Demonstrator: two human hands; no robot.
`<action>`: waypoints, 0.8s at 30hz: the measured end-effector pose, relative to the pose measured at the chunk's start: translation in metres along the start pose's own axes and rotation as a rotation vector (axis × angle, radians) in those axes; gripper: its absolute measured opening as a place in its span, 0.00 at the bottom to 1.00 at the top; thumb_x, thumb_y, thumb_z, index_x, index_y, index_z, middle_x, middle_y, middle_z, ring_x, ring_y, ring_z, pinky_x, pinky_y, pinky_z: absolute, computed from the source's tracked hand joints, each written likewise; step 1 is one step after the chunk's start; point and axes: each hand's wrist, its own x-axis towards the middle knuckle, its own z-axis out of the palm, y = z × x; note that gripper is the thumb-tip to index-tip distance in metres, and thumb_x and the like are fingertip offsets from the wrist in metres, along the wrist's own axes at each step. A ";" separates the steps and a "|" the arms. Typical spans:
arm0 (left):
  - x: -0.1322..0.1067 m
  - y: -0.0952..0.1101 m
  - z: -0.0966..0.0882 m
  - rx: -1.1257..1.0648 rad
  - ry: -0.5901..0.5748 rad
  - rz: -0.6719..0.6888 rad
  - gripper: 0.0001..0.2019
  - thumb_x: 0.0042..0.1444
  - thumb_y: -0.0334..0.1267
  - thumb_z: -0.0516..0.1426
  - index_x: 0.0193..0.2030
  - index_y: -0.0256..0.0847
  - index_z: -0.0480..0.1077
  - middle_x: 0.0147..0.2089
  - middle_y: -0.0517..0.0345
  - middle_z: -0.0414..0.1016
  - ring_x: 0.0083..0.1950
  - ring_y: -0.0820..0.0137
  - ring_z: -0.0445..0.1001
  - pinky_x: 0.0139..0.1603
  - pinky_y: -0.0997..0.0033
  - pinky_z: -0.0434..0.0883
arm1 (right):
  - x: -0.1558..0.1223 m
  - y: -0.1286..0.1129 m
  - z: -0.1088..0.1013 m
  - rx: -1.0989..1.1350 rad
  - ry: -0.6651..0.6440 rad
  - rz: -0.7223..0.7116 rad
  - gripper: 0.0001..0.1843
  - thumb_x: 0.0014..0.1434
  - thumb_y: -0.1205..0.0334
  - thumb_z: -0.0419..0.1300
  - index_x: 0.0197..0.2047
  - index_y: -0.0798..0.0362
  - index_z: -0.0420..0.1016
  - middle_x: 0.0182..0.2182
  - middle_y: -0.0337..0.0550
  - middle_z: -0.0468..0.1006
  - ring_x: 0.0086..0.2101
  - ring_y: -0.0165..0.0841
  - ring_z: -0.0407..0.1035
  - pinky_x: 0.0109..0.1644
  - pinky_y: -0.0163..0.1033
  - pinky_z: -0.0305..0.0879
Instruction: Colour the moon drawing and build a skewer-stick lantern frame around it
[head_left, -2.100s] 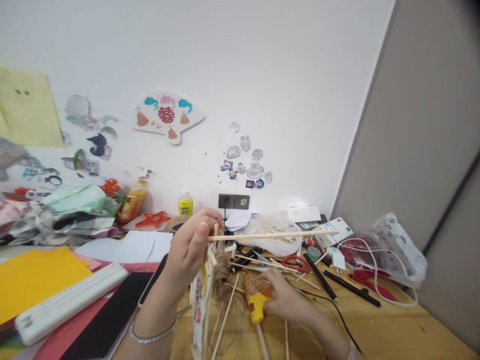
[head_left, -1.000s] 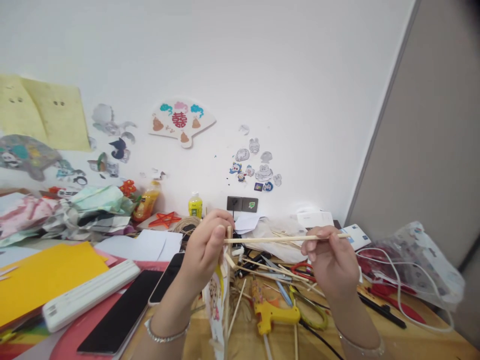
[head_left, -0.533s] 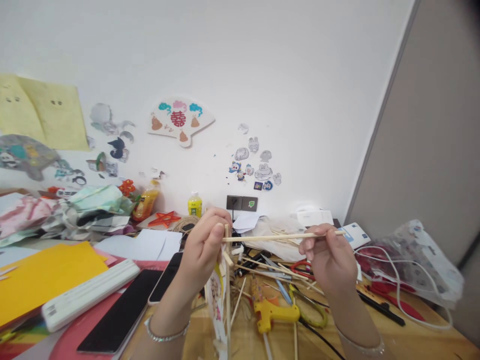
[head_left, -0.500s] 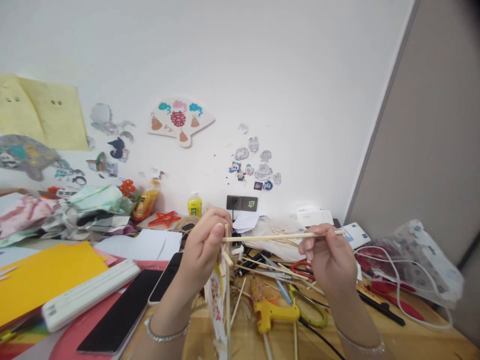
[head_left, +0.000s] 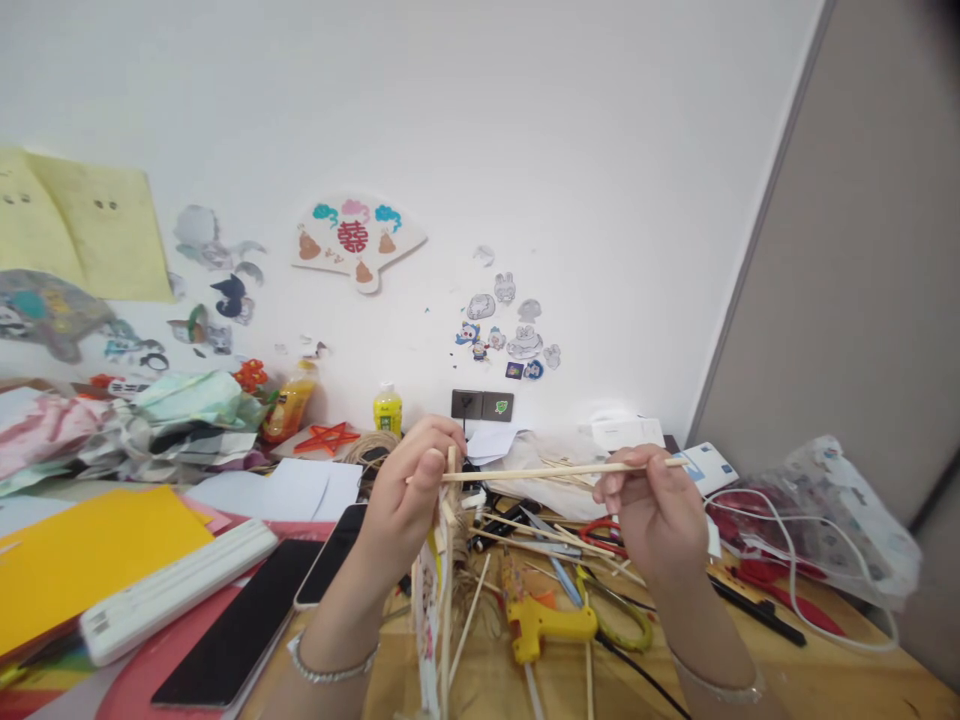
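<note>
My left hand (head_left: 405,495) grips the top of a paper panel framed with wooden sticks (head_left: 445,610), which hangs nearly edge-on with printed patterns on its face. Between thumb and fingers, my right hand (head_left: 666,515) pinches a thin wooden stick (head_left: 536,473) close to its right end. That stick runs almost level across to the top of the frame, and its left end lies at my left thumb. Whether it is fixed to the frame I cannot tell. Below the stick, a yellow glue gun (head_left: 553,622) lies on the table beside loose sticks (head_left: 589,540).
Yellow-handled scissors (head_left: 637,628) and a cable lie right of the glue gun. A black phone (head_left: 236,620), a white oblong case (head_left: 180,590) and orange paper (head_left: 97,550) cover the left side. Bottles (head_left: 388,408) stand by the wall; a plastic bag (head_left: 847,530) lies far right.
The framed panel has turned slightly, showing less of its printed face. The stick's left end now reaches a little past the frame. The view has shifted slightly; both hands keep their grips.
</note>
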 end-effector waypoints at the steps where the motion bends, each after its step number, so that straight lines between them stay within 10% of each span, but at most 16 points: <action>1: 0.000 0.000 0.000 -0.003 0.004 -0.004 0.21 0.66 0.49 0.44 0.25 0.42 0.64 0.33 0.52 0.67 0.39 0.63 0.65 0.39 0.63 0.63 | 0.000 0.000 0.000 -0.002 0.000 -0.006 0.11 0.59 0.53 0.61 0.32 0.50 0.78 0.20 0.37 0.75 0.19 0.27 0.66 0.25 0.35 0.66; 13: 0.000 -0.001 0.004 -0.057 0.026 -0.028 0.21 0.67 0.43 0.44 0.24 0.41 0.64 0.33 0.55 0.66 0.38 0.67 0.65 0.39 0.67 0.61 | -0.001 0.000 0.001 0.010 -0.001 -0.035 0.10 0.60 0.54 0.61 0.32 0.50 0.78 0.20 0.37 0.75 0.20 0.26 0.67 0.26 0.33 0.67; 24: 0.002 -0.006 0.013 -0.411 0.161 -0.375 0.29 0.57 0.63 0.49 0.19 0.39 0.63 0.24 0.60 0.63 0.19 0.77 0.55 0.19 0.73 0.52 | -0.002 0.007 0.002 -0.027 0.034 0.012 0.11 0.58 0.53 0.62 0.32 0.52 0.78 0.19 0.37 0.74 0.19 0.26 0.66 0.27 0.34 0.67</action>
